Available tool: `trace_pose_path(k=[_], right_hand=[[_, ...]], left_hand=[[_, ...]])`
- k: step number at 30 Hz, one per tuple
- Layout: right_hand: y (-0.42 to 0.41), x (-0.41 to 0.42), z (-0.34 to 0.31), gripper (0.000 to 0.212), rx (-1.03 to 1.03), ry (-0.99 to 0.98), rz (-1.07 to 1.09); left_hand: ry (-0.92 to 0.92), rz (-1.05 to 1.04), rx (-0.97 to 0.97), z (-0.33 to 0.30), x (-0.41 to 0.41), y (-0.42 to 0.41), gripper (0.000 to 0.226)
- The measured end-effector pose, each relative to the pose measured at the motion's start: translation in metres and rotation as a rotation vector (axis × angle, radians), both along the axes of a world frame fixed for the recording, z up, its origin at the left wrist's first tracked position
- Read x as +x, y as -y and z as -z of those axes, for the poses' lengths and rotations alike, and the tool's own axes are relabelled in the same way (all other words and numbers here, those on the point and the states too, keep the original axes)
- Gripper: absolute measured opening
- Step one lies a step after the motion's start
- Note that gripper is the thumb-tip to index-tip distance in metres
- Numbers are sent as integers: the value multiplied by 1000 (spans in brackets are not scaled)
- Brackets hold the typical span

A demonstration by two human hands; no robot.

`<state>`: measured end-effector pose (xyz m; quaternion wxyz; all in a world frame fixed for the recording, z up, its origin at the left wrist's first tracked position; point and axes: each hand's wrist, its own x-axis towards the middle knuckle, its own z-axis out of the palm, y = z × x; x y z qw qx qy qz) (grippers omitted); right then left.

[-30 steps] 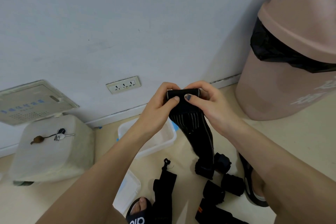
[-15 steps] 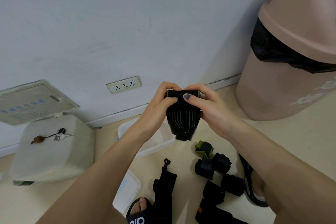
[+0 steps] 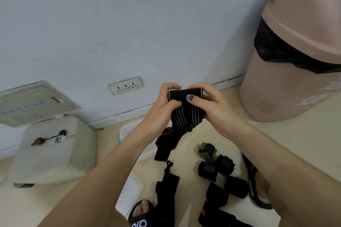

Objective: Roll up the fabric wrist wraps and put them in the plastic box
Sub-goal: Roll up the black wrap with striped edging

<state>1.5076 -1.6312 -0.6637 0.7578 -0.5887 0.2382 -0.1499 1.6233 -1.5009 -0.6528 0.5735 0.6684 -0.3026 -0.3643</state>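
Observation:
I hold a black wrist wrap with grey stripes point(image 3: 186, 116) up in front of me with both hands. My left hand point(image 3: 164, 105) grips its left side and my right hand point(image 3: 208, 105) grips its right side, thumbs on the front. The wrap's loose tail hangs down and bends to the left over the white plastic box point(image 3: 124, 131), which is mostly hidden behind my left arm. Several rolled wraps point(image 3: 215, 167) lie on the floor below, one of them green and dark point(image 3: 207, 150). A flat black wrap point(image 3: 166, 188) lies near my left foot.
A big pink bin point(image 3: 287, 86) with a black liner stands at the right against the wall. A white lidded container point(image 3: 53, 151) with keys on top sits at the left. The white box lid point(image 3: 131, 191) lies by my sandalled feet. A wall socket point(image 3: 125, 85) is low on the wall.
The wrap's long hanging part was drawn up into my hands, then its tail dropped again and now swings left over the box. My hands stay in about the same place.

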Motion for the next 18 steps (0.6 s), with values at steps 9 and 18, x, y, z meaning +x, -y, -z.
trace_pose_path(k=[9,18], right_hand=[[-2,0,-5,21,106,-44,-69],[-1,0,0,16,-37,29,-18]], left_hand=[[69,-14,-51,3,0,0,36],[-196,20,-18,1,2,3,25]])
